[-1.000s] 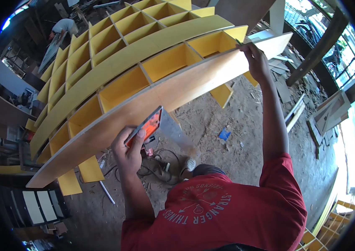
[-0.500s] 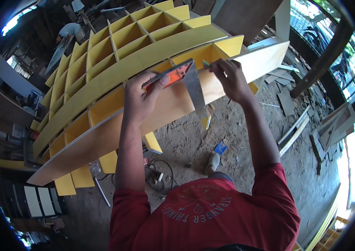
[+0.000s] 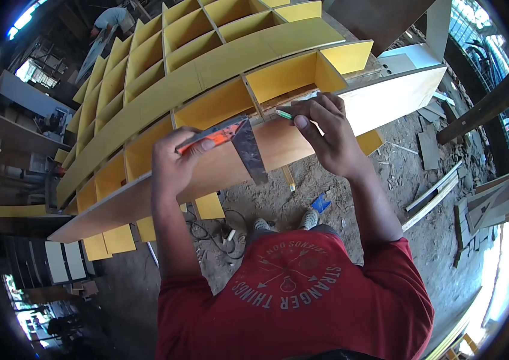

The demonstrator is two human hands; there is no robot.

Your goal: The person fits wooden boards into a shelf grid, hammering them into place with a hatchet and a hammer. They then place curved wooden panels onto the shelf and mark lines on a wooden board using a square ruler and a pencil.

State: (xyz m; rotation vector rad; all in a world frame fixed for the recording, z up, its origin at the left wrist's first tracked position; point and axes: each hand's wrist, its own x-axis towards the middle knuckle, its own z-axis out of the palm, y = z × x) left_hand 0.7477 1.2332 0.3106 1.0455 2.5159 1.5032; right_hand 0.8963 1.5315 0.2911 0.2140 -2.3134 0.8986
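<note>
My left hand is closed on the orange handle of a square, whose metal blade hangs down over the face of a long curved plywood strip. In my right hand a short green pencil is pinched, its light end pointing left, just above the strip's upper edge. Behind the strip stands a yellow lattice frame with open compartments. Whether the pencil touches the wood cannot be made out.
Wood scraps and boards lie on the dirt floor at the right. A black cable lies near my feet. A blue piece is by my shoe. Another person bends over at the upper left.
The square has moved left and down, its blade now over the strip's face. My right hand, first at the strip's far right end, came left, and is now slightly lower beside the blade.
</note>
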